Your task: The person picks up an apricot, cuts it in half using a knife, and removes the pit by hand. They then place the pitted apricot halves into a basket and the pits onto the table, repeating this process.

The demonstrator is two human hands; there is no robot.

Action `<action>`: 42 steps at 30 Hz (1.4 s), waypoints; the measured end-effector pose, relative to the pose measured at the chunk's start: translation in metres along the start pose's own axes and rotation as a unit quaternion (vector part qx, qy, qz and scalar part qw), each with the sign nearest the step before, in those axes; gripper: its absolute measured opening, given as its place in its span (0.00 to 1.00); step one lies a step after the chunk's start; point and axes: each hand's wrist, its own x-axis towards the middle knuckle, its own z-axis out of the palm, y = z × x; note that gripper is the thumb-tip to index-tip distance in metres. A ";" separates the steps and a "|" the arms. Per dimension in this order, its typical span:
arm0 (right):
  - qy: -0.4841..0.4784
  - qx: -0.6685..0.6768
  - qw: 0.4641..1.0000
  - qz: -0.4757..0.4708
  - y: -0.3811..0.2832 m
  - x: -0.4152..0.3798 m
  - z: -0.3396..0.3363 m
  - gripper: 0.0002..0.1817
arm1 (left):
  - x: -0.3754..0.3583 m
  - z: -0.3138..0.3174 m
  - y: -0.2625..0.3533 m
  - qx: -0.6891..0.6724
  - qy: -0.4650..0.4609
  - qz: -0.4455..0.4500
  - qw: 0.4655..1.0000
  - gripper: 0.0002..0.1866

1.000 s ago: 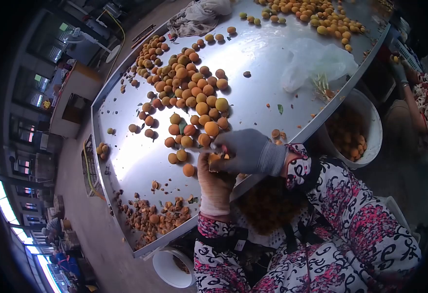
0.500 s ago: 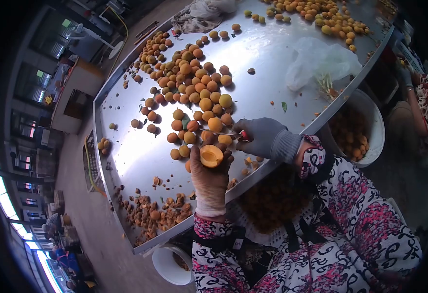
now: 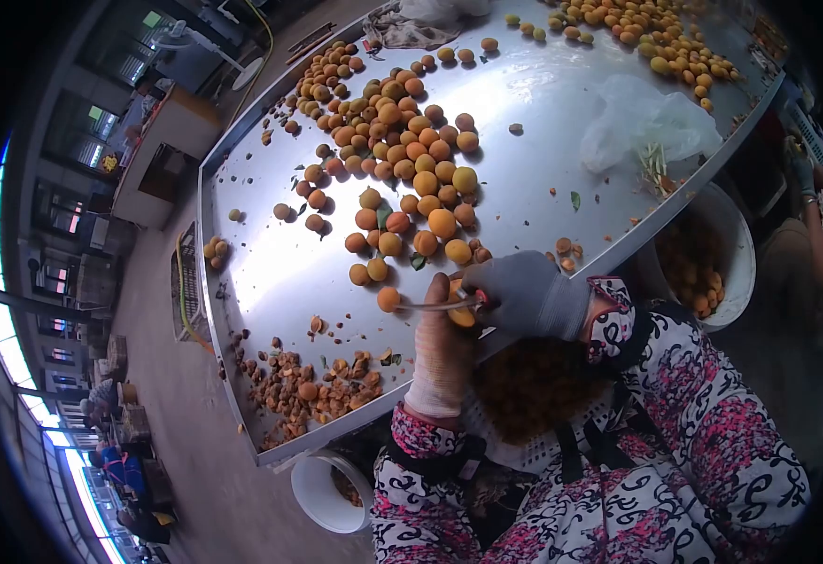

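My left hand (image 3: 443, 352), in a stained light glove, is closed round a cut orange fruit half (image 3: 462, 310) near the front edge of the metal table (image 3: 515, 179). My right hand (image 3: 529, 296), in a grey glove, grips a small knife (image 3: 426, 306) with a red handle, its blade pointing left across my left hand. The two hands touch or overlap. Beyond them lies a heap of whole orange and green fruits (image 3: 402, 141). A single fruit (image 3: 389, 299) sits just left of the blade.
Pits and scraps (image 3: 308, 390) lie at the table's near left. A white bucket (image 3: 332, 493) stands below, a fruit-filled tub (image 3: 698, 254) at right, and a crate of fruit (image 3: 534, 390) by my lap. A plastic bag (image 3: 646, 122) lies on the table. A co-worker's arm (image 3: 811, 207) shows at far right.
My hands have come together, and the knife now lies across my left hand. The fruit half has tilted and is partly covered. The whole view has shifted slightly.
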 end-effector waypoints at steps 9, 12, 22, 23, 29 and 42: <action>0.127 0.124 0.975 0.132 0.017 0.008 -0.013 0.21 | -0.034 0.005 0.023 0.420 -0.155 -0.107 0.888 0.21; 0.137 0.197 0.965 0.102 0.013 0.007 -0.013 0.19 | -0.015 -0.035 0.026 0.659 0.047 0.221 0.717 0.23; 0.125 0.244 0.960 0.056 0.021 0.011 0.003 0.19 | 0.022 -0.077 0.047 0.823 0.265 0.079 0.496 0.19; 0.128 0.243 0.960 0.055 0.021 0.009 0.002 0.19 | 0.021 -0.071 0.047 0.810 0.274 0.050 0.516 0.19; 0.139 0.289 0.947 0.030 0.010 0.001 0.000 0.18 | 0.004 -0.049 0.047 0.307 0.076 0.205 0.926 0.24; 0.067 0.197 0.978 -0.016 0.000 -0.018 0.001 0.15 | -0.016 -0.003 0.050 0.200 -0.012 0.197 0.960 0.27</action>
